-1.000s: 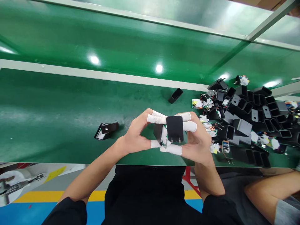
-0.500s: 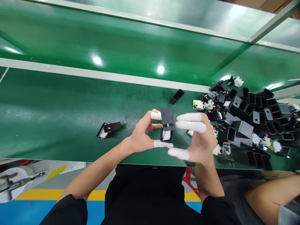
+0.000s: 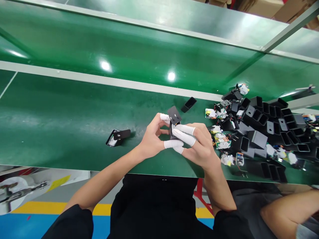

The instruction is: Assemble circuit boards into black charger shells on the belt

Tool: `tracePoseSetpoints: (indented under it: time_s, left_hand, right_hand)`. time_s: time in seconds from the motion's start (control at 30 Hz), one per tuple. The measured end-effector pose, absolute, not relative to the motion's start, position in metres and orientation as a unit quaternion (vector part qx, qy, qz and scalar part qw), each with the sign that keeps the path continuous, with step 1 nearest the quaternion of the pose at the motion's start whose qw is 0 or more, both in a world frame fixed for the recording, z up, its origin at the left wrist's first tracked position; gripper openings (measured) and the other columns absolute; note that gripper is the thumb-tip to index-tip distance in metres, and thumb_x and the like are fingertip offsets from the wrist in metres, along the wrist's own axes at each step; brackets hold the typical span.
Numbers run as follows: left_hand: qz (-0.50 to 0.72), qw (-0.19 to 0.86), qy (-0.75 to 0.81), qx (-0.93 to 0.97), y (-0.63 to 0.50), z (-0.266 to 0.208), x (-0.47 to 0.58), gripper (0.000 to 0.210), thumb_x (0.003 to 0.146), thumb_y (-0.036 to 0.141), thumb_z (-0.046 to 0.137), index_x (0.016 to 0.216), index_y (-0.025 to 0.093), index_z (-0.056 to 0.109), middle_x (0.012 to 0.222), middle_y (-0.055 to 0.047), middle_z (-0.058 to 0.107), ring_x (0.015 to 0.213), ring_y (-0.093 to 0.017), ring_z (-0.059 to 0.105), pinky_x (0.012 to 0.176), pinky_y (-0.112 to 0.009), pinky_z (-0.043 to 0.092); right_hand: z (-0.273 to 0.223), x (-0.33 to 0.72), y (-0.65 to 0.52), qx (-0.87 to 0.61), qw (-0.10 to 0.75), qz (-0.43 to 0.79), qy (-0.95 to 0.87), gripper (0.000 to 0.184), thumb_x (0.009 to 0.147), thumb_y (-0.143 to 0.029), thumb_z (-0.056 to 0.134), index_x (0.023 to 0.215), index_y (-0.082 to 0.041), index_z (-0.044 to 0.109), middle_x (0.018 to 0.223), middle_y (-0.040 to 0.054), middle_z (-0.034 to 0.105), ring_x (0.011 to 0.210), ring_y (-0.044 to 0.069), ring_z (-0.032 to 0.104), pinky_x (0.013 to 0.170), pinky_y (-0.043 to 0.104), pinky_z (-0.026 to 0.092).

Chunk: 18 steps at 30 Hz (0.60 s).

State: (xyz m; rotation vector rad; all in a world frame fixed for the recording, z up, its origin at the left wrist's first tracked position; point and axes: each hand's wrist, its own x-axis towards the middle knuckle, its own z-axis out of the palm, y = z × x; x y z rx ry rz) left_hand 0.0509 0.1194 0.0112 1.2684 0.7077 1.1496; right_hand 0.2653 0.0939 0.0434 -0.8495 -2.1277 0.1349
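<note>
My left hand [image 3: 153, 137], white covers on thumb and fingertip, is closed around a small black plastic case [image 3: 171, 131] above the green bench. A black end cap [image 3: 174, 115] with small metal contacts is tilted up at the case's open end. My right hand [image 3: 196, 142], also with white finger covers, has its fingers bunched at the opening and pressed against the case. Its fingertips partly hide the white-wrapped contents. To the left lies another case [image 3: 111, 138] with its cap [image 3: 122, 134] resting askew. Behind the hands an open black case [image 3: 189, 104] lies on its side.
Many black cases [image 3: 259, 137] and loose circuit boards [image 3: 221, 141] with white wrapping crowd the bench's right side. A grey rail [image 3: 124, 87] runs along the back. Another person's arm [image 3: 286, 205] is at lower right.
My right hand has moved left from beside the case, and its spread fingers have closed onto the opening. The end cap has turned and now tilts with its contacts showing.
</note>
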Motion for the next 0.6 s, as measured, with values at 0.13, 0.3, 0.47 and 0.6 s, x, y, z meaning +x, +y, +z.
tracePoseSetpoints:
  time_s: [0.13,0.3,0.47,0.6]
  left_hand:
    - [0.461,0.623,0.268,0.572,0.124,0.012,0.044,0.076,0.076,0.052,0.103,0.137,0.029,0.065,0.124,-0.008,0.072,0.109,-0.024,0.075,0.089,-0.036,0.068]
    - [0.456,0.641,0.264,0.558,0.128,0.011,0.046,0.064,0.082,0.05,0.099,0.134,0.027,0.068,0.137,-0.012,0.072,0.117,-0.027,0.076,0.1,-0.042,0.068]
    - [0.483,0.651,0.311,0.496,0.128,0.012,0.053,0.052,0.084,0.048,0.099,0.118,0.021,0.071,0.125,-0.011,0.078,0.106,-0.024,0.079,0.097,-0.042,0.07]
    - [0.507,0.655,0.317,0.462,0.128,0.013,0.053,0.051,0.08,0.05,0.101,0.108,0.02,0.071,0.123,-0.011,0.079,0.1,-0.022,0.078,0.094,-0.04,0.07]
  right_hand:
    - [0.041,0.258,0.097,-0.41,0.503,0.196,-0.735,0.072,0.08,-0.038,0.102,0.145,-0.033,0.072,0.123,0.0087,0.079,0.107,0.031,0.074,0.089,0.049,0.063]
    - [0.035,0.247,0.103,-0.468,0.582,0.446,-0.494,0.051,0.08,-0.055,0.099,0.116,-0.03,0.073,0.116,0.0046,0.079,0.107,0.026,0.077,0.094,0.041,0.066]
    - [0.038,0.243,0.104,-0.458,0.56,0.552,-0.415,0.048,0.087,-0.063,0.092,0.109,-0.027,0.069,0.113,0.0047,0.081,0.107,0.025,0.079,0.102,0.042,0.065]
    - [0.043,0.242,0.105,-0.466,0.557,0.563,-0.394,0.049,0.083,-0.066,0.094,0.104,-0.027,0.071,0.108,0.004,0.081,0.104,0.026,0.079,0.104,0.044,0.065]
